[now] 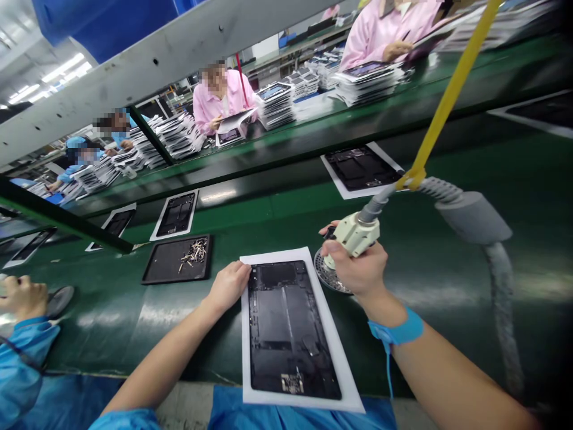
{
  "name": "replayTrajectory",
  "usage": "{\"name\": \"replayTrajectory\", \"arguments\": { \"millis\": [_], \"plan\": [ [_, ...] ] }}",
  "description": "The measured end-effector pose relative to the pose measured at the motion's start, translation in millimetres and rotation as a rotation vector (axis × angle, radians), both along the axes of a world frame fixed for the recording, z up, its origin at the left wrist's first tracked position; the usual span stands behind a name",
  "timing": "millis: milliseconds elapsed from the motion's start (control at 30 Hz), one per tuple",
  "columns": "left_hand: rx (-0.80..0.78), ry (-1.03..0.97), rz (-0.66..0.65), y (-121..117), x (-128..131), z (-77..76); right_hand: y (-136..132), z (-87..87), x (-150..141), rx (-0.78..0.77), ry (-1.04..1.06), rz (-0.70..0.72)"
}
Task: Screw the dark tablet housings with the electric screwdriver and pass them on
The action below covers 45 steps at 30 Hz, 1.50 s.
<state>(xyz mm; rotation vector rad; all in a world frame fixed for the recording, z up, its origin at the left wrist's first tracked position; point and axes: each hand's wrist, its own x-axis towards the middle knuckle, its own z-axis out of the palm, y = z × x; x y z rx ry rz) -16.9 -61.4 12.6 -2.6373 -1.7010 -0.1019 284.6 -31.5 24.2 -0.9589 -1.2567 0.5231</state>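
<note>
In front of me a black tablet housing (290, 328) lies on a white sheet (342, 373) at the bench edge. My left hand (230, 286) is closed at the upper left corner of the housing, its fingertips pinching there; whatever they hold is hidden. My right hand (362, 269) grips a cream electric screwdriver (356, 233), which hangs from a yellow strap (452, 89). The tool's tip is over a round perforated metal dish (329, 272) right of the sheet. A blue wrist strap (398, 328) circles my right wrist.
A black tray (174, 263) with small metal parts lies on the left. More housings on white sheets, including one housing (176, 214), rest on the green bench (250, 221). A co-worker's hand (24, 298) is at far left. A grey cable (505, 310) hangs on the right.
</note>
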Motion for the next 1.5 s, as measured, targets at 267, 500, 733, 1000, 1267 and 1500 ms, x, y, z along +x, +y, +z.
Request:
{"name": "replayTrajectory", "arguments": {
  "millis": [267, 500, 733, 1000, 1267, 1500],
  "plan": [
    [0.044, 0.164, 0.068, -14.8, 22.3, 2.9, 1.6, -3.1, 1.0, 0.028, -0.001, 0.002],
    [0.036, 0.164, 0.083, -33.5, 30.4, 10.3, 1.7, -6.6, 0.7, 0.011, 0.067, 0.018],
    [-0.032, -0.252, 0.176, 24.6, 5.5, -0.1, 2.2, -2.1, -1.1, 0.027, 0.120, 0.023],
    [-0.016, -0.445, 0.118, 39.8, -2.5, -20.4, 10.1, -6.7, -1.5, 0.026, 0.096, -0.021],
    [-0.048, -0.474, 0.117, 41.3, -2.8, -19.7, 13.5, -8.3, -0.9, 0.010, 0.082, -0.026],
    [-0.065, -0.474, 0.124, 40.6, -0.9, -17.0, 14.5, -8.8, -0.3, 0.014, 0.081, -0.048]
  ]
}}
